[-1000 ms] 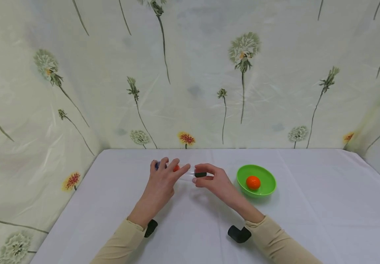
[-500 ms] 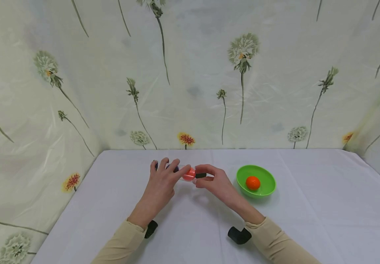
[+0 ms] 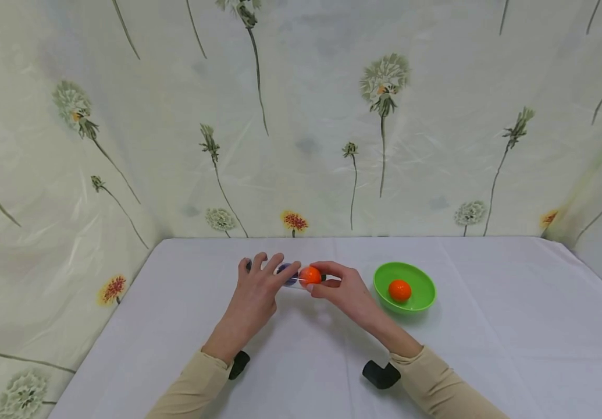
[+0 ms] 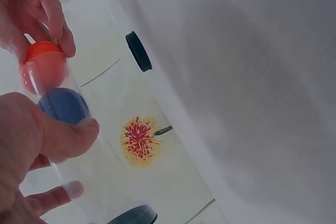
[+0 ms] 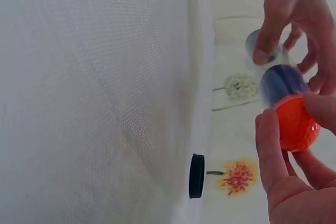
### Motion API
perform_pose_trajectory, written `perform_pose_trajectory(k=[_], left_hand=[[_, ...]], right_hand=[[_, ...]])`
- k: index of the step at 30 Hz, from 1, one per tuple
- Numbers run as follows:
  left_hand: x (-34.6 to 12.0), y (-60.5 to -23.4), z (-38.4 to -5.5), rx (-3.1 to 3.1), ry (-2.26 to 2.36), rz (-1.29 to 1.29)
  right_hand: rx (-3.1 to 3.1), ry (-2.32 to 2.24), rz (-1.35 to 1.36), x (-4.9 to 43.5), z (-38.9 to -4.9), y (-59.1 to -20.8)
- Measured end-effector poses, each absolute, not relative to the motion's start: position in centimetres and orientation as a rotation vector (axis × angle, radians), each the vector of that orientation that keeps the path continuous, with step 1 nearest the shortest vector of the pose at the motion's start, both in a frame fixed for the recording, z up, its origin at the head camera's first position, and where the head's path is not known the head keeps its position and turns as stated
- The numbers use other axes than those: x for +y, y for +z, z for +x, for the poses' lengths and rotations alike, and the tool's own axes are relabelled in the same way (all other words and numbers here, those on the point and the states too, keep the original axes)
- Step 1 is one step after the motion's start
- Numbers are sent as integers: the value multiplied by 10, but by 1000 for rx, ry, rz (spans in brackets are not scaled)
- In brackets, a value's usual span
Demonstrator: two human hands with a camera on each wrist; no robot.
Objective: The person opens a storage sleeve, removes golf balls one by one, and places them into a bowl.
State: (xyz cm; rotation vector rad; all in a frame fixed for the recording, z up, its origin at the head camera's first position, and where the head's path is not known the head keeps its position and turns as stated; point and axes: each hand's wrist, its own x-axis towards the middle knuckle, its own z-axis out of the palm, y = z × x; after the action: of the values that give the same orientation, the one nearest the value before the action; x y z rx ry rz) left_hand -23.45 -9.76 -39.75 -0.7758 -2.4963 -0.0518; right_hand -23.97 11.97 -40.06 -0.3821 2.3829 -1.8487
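My left hand (image 3: 259, 288) grips a clear tube (image 4: 100, 171) held roughly level, a dark cap (image 4: 134, 216) closing its left end. Inside sits a dark blue ball (image 5: 283, 83), partly covered by my fingers in the head view. An orange ball (image 3: 310, 276) pokes partly out of the tube's right-hand mouth. The fingers and thumb of my right hand (image 3: 345, 288) pinch this ball. A loose dark round lid (image 5: 197, 176) lies on the table below the tube, mostly hidden behind the right hand in the head view.
A green bowl (image 3: 381, 299) with another orange ball (image 3: 399, 290) in it stands to the right of my right hand. White cloth covers the table (image 3: 510, 326). Flower-printed fabric (image 3: 306, 174) hangs behind the table and along its left side.
Both balls have slid rightward along the tube. The orange one has come from beside the left fingers to the mouth, and my right fingers now hold it. The hands have barely moved.
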Motion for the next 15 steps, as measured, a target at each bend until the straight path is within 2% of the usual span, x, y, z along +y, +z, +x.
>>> perform_pose_trajectory(k=[15], left_hand=[[-100,-399,-235,-2486,-90,-771]], right_hand=[[2414,-1837,-353,123,-239,-398]])
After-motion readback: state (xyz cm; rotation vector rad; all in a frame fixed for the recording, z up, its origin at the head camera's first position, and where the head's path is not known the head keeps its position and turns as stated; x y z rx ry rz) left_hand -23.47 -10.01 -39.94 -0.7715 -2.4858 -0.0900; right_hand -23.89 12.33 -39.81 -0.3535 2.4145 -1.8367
